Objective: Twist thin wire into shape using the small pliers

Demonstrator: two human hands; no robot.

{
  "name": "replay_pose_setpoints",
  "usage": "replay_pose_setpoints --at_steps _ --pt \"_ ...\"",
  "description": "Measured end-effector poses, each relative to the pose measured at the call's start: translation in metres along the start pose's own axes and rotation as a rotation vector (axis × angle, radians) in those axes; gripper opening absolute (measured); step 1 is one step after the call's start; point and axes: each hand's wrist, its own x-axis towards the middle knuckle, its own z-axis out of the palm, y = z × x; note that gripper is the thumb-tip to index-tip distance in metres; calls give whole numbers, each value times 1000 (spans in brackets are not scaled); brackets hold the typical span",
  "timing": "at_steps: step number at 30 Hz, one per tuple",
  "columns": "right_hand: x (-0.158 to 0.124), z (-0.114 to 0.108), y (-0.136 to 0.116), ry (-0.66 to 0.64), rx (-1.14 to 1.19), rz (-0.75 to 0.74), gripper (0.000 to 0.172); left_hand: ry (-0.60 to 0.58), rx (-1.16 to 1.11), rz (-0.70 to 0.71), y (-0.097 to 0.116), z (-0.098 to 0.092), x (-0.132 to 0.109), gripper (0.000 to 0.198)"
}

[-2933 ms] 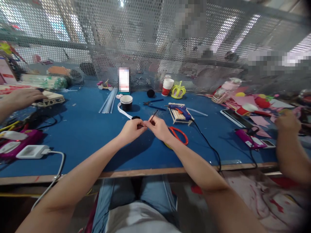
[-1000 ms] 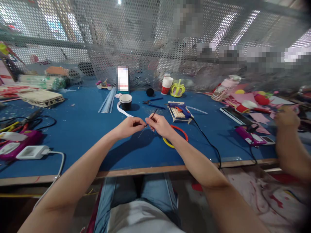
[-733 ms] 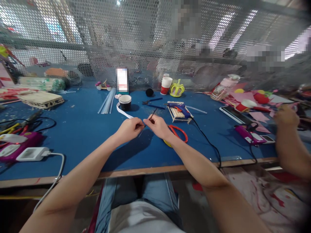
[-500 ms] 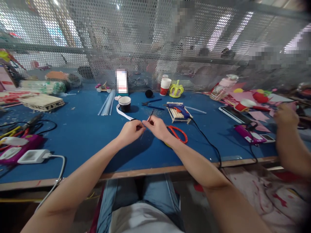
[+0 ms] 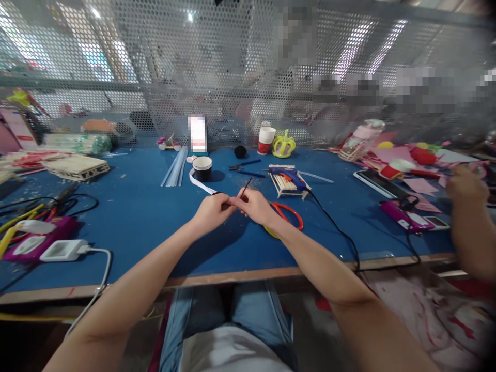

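My left hand [image 5: 212,213] is closed, thumb and fingers pinched together above the blue table. What it grips is hidden, though a bit of black shows at its far edge. A white strip [image 5: 201,187] curves from beside a black cup-like container [image 5: 202,170] with a white rim and reaches that edge. My right hand [image 5: 256,206] pinches a thin dark stick [image 5: 247,185], which points up and away from the fingers. Both hands' fingertips meet. Beside my right wrist lie scissors with red-orange handle loops [image 5: 299,219], partly covered by the forearm.
A blue glue gun [image 5: 289,175] rests on a small wooden stick rack [image 5: 284,192]. Pliers [image 5: 248,168], clear glue sticks [image 5: 176,168] and a red-white cup [image 5: 266,140] stand or lie behind. A purple power strip [image 5: 58,235] is left. Another person's hand [image 5: 467,188] is at right.
The whole view has shifted slightly to the right. My fingertips have drawn closer together, and the dark stick is tilted a little more to the right.
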Motion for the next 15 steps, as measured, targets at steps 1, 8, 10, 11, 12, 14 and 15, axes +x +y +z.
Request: replay_pose_setpoints --at_steps 1,8,10,11,12,14,15 --pt "0 1 0 17 -18 -6 37 2 16 -1 1 0 0 18" --pt "0 -1 -1 -59 126 -1 36 -86 -219 -49 -5 -2 2 24" --pt "1 -4 -2 -138 205 -39 34 -122 -318 -69 -7 -3 2 29" --pt "1 -5 -2 -165 216 -46 33 -130 -338 -74 -7 -4 2 30" --pt "1 -6 -2 -179 205 -41 32 -135 -337 -76 -7 -4 2 31" --pt "1 -7 -2 -164 149 -18 31 -133 -296 -63 -7 -4 2 29" --pt "1 -7 -1 -140 119 -11 31 -124 -268 -50 -7 -4 3 27"
